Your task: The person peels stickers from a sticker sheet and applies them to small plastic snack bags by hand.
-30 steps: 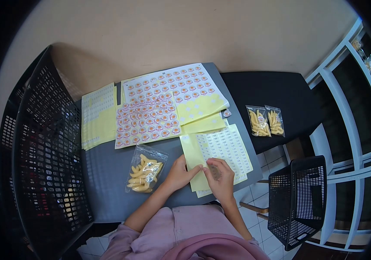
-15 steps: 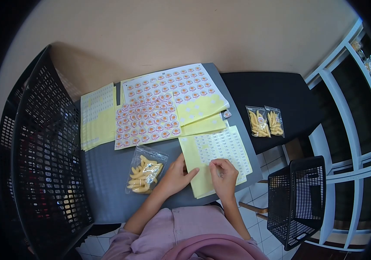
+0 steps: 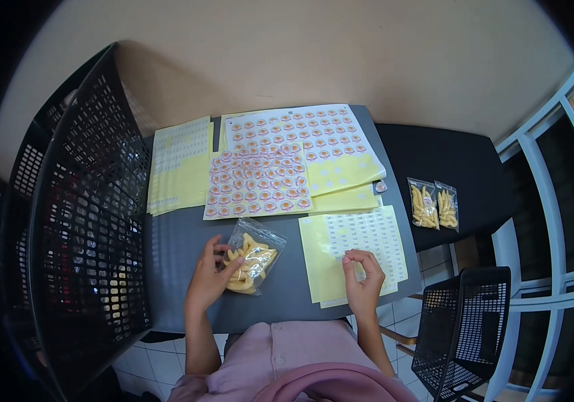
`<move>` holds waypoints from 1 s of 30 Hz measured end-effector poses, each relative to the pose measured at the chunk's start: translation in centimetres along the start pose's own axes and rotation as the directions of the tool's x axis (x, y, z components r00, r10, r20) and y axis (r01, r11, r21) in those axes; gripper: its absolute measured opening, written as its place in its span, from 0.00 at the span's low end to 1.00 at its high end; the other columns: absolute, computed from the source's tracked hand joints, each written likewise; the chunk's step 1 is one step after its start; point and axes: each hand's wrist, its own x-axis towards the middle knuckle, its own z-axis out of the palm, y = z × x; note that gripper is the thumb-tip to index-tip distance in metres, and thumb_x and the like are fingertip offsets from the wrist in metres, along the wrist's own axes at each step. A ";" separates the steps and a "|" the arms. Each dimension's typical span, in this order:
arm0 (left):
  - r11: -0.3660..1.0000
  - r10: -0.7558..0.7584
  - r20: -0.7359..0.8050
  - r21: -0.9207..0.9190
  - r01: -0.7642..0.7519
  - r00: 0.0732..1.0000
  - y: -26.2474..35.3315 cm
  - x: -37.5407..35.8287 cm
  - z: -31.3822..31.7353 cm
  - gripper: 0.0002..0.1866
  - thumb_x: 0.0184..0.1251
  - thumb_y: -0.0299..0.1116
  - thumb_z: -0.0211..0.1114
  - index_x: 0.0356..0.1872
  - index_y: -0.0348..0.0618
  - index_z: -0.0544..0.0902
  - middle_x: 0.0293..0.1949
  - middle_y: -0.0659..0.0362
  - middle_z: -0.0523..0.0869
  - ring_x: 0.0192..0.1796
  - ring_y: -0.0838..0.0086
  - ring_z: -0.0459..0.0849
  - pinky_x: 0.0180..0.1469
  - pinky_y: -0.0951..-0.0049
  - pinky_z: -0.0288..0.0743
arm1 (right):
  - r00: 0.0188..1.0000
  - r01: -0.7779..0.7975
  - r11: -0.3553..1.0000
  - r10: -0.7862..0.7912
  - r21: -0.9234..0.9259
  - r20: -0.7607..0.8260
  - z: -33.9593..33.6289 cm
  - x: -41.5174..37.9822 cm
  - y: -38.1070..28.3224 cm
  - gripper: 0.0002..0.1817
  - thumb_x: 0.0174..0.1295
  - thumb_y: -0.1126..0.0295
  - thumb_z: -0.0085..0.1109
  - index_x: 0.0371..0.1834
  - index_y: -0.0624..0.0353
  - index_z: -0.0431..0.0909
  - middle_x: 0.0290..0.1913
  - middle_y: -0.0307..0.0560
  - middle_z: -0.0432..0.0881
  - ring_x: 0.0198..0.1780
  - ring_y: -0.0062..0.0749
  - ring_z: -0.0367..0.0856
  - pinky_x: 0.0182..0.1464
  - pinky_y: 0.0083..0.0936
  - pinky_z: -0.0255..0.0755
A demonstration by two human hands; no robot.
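Far L, a tall black crate (image 3: 86,181) had mesh sides; stuff showing thru the holes was too unclear to ID. Next, the L hand (image 3: 208,275), half open, thumb over the L edge of a clear zip bag (image 3: 255,258); couldn't tell if it gripped. Bag lay on the grey table (image 3: 173,288), approx. centre, w/ pale yellow finger-shaped snacks inside. Risk: slick plastic could skid, or snacks snap, if pressed hard on one side. R of it, the R hand (image 3: 365,278) hung over a label sheet (image 3: 367,231), thumb & index tips nearly meeting; couldn't tell if they touched or had anything. A tiny label there could curl or stick to skin; a wrist brush could drag the sheet off the nearby table edge. Far R: two more snack bags (image 3: 424,208) on a black table (image 3: 461,154), plus a black basket (image 3: 465,328) below, contents n/a to tell.
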 end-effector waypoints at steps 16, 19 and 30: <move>0.788 0.496 -0.141 -0.341 -0.512 0.857 4.3 -2.4 5.5 0.26 0.53 0.21 0.59 0.55 0.34 0.63 0.51 0.48 0.65 0.53 0.63 0.69 0.55 0.71 0.64 | 0.773 0.616 0.787 -0.600 0.023 -0.205 4.5 1.8 -8.5 0.08 0.40 0.81 0.63 0.26 0.61 0.77 0.28 0.44 0.77 0.30 0.32 0.77 0.32 0.20 0.72; 0.724 0.596 -0.208 -0.279 -0.631 0.776 4.9 -2.6 5.8 0.28 0.51 0.20 0.59 0.56 0.35 0.62 0.51 0.47 0.66 0.53 0.57 0.69 0.54 0.67 0.64 | 0.662 0.708 0.699 -0.706 -0.101 -0.252 4.5 1.9 -9.1 0.10 0.37 0.80 0.64 0.25 0.57 0.78 0.29 0.39 0.78 0.29 0.30 0.77 0.31 0.20 0.72; 0.579 0.765 -0.237 -0.156 -0.801 0.599 6.2 -2.8 5.8 0.33 0.49 0.19 0.61 0.58 0.39 0.58 0.53 0.46 0.67 0.55 0.55 0.68 0.54 0.64 0.66 | 0.618 0.724 0.669 -0.738 -0.171 -0.270 4.1 2.0 -9.9 0.12 0.36 0.76 0.67 0.27 0.53 0.79 0.31 0.33 0.79 0.31 0.24 0.76 0.30 0.18 0.69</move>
